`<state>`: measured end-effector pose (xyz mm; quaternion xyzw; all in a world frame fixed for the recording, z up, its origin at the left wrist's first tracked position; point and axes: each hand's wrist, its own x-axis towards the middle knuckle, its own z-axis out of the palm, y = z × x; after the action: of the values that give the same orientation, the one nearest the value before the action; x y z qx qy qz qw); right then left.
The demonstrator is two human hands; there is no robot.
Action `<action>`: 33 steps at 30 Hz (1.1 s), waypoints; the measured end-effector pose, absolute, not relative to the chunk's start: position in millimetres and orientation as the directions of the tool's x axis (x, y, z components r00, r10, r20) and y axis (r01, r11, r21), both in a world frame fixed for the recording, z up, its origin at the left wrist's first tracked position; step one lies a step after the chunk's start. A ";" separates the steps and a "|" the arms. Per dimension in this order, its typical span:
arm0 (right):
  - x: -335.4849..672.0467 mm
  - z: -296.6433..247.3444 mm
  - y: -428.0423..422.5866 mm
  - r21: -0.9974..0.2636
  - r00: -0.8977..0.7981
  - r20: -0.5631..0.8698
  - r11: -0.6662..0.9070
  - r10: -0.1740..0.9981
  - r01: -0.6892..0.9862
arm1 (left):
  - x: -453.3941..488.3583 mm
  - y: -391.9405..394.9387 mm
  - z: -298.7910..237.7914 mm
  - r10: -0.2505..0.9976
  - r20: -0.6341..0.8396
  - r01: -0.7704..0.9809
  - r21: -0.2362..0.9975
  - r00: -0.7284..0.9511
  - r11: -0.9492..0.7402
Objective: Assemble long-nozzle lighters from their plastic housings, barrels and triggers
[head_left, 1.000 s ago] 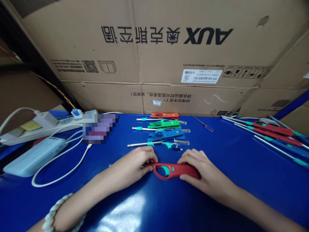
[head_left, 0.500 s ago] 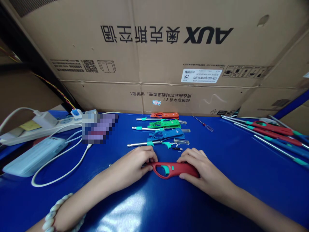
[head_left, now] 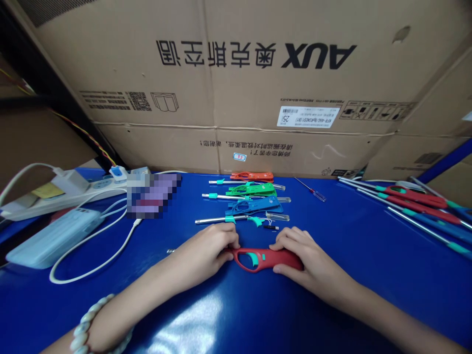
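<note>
A red gas lighter [head_left: 277, 259] with a teal trigger lies level between my hands, low over the blue table. My left hand [head_left: 218, 246] is closed, pinching its front end where the metal tube begins; most of the tube is hidden under that hand and only its tip pokes out at the left. Around the rear of the handle curl the fingers and thumb of my right hand [head_left: 298, 253]. Just beyond lie a metal lighter tube [head_left: 212, 220] with teal parts, a clear fuel tank [head_left: 277, 216] and a small black igniter [head_left: 271, 227].
Behind are blue [head_left: 254, 205], green [head_left: 252, 189] and orange [head_left: 251, 176] handle shells with tubes. A screwdriver [head_left: 311, 191] lies right of them, and several long lighters [head_left: 420, 199] at far right. Left are a power bank [head_left: 55, 238], cables and a power strip [head_left: 99, 187]. A cardboard box [head_left: 236, 108] walls the back.
Both hands keep their hold on the red lighter with hardly any movement. A little more of the tube's tip shows left of my left hand, and the view has shifted slightly.
</note>
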<state>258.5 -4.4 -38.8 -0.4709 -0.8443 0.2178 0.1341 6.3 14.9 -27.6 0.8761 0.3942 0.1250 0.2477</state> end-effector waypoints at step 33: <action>270.9 -15.2 -1.1 -0.589 -0.593 -0.084 0.440 0.801 0.678 | 8.2 14.9 -14.9 0.718 0.100 0.607 0.463 0.689 -0.647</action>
<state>270.9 -1.1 -15.2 -0.4390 -0.8422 0.2953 0.1038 8.2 14.9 -14.9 0.8967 0.3692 0.1385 0.2009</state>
